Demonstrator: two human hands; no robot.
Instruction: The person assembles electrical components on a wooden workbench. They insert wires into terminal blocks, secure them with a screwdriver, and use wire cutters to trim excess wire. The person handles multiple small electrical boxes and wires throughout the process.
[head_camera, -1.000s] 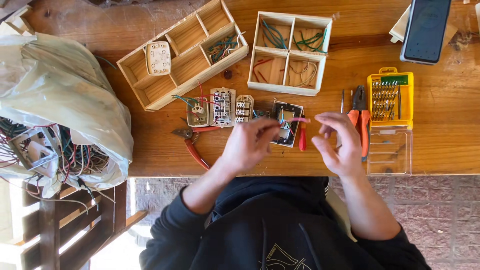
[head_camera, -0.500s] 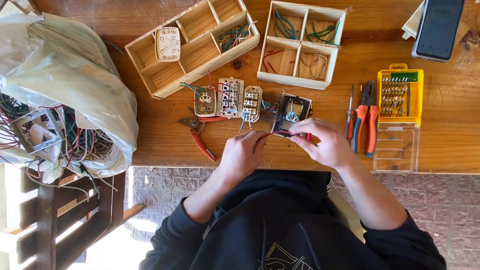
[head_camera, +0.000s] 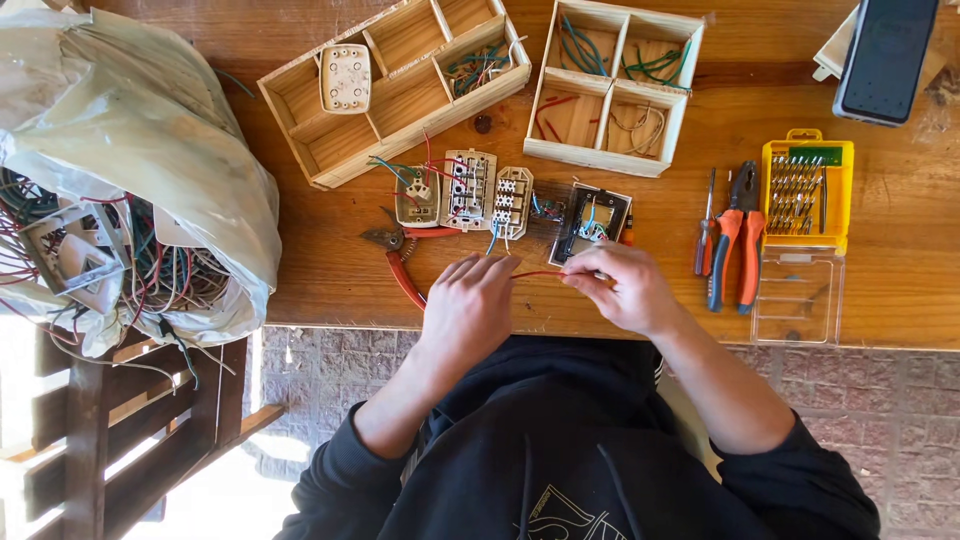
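Both my hands pinch a short red wire (head_camera: 540, 273) stretched between them above the front edge of the wooden table (head_camera: 330, 260). My left hand (head_camera: 470, 310) holds its left end, my right hand (head_camera: 625, 288) its right end. Just beyond my right hand lies a black switch box (head_camera: 592, 221) with wires inside. Three pale switch modules (head_camera: 463, 189) with coloured wires lie behind my left hand. Red-handled pliers (head_camera: 400, 258) rest to the left of my left hand.
Two compartmented wooden trays, one long (head_camera: 400, 80) and one square (head_camera: 612, 85), hold wire bits at the back. Orange pliers (head_camera: 738, 240), a small screwdriver (head_camera: 707, 235), a yellow bit case (head_camera: 806, 190) and a phone (head_camera: 888, 58) lie right. A plastic bag of wired parts (head_camera: 120, 190) sits left.
My hands have come closer together and lower toward the table's front edge, now drawing the red wire straight between them. The view has shifted slightly.
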